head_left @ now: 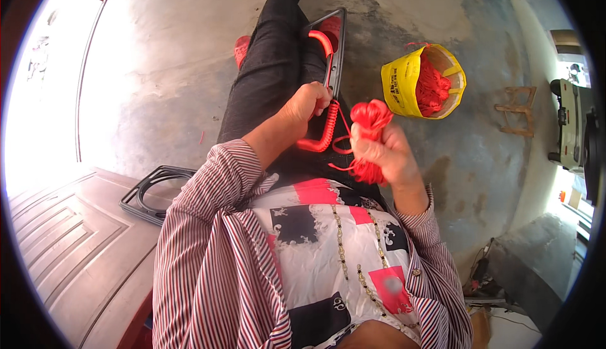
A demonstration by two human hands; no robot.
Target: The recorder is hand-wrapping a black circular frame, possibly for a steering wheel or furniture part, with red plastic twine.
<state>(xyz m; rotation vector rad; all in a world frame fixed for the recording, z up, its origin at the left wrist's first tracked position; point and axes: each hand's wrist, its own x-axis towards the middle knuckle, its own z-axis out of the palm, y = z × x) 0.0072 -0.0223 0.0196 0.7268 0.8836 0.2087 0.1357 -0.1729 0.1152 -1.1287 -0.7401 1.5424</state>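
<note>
Just past 12 o'clock, the left hand [312, 100] is closed on a black frame [341, 49] part-wrapped in red coils [331, 125]; at 2 o'clock, the right hand [388, 152] grips a red cord bundle [371, 117]. Slack strands [343, 116] between could tangle, loosening the wrap.

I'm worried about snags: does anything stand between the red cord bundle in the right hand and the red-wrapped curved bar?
No separate object visibly does. Only loose red strands cross the gap from the red cord bundle in the right hand to the curved bar; the left hand is at the bar, outside the gap.
</note>
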